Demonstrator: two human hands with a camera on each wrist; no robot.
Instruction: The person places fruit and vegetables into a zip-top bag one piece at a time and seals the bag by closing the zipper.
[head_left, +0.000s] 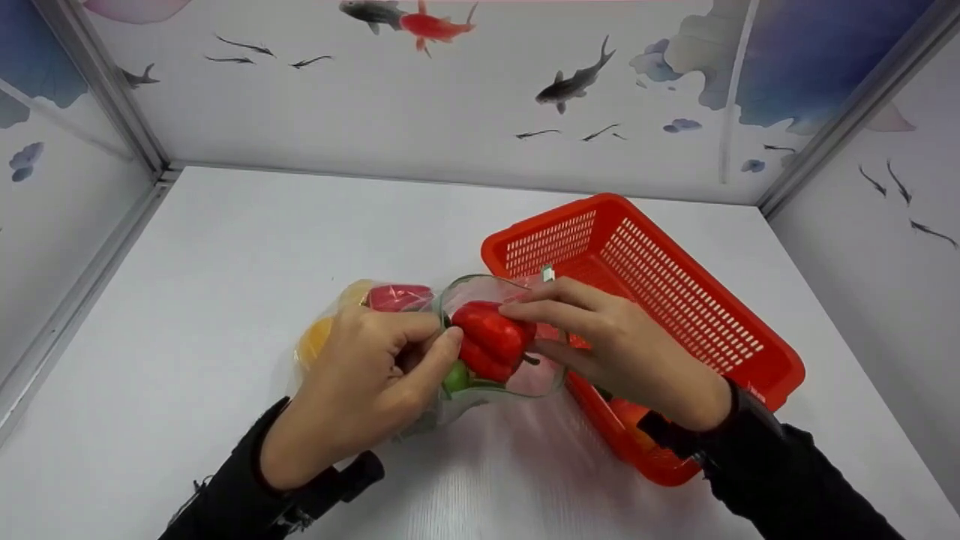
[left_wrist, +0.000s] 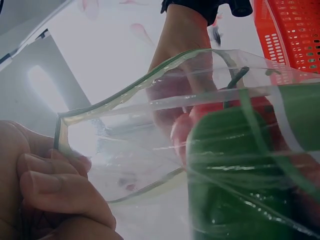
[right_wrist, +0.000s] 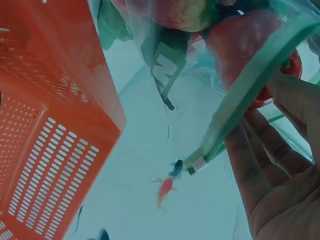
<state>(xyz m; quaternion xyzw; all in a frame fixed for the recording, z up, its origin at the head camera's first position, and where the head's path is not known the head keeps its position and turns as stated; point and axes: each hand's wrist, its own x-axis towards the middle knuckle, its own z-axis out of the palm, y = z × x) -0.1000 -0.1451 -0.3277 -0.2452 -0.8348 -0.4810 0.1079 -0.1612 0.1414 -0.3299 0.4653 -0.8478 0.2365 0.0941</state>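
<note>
My left hand (head_left: 367,375) pinches the edge of a clear zip bag (left_wrist: 125,150) with a green-lined mouth, between thumb and curled fingers. A shiny red bell pepper (head_left: 491,341) with a dark stem lies within the bag's open mouth. My right hand (head_left: 622,345) holds that pepper from the right, fingers on top and thumb below. Through the film, a yellow item (head_left: 315,337) and a pinkish-red item (head_left: 400,298) show at the bag's left part. A dark green rounded item (left_wrist: 225,175) fills much of the left wrist view behind the plastic.
A red slotted basket (head_left: 682,277) stands on the right, just beside the bag, and the right forearm crosses over its near side. An orange-red item (head_left: 630,416) lies in its near end. White panels (head_left: 450,112) printed with fish enclose the white table (head_left: 225,247).
</note>
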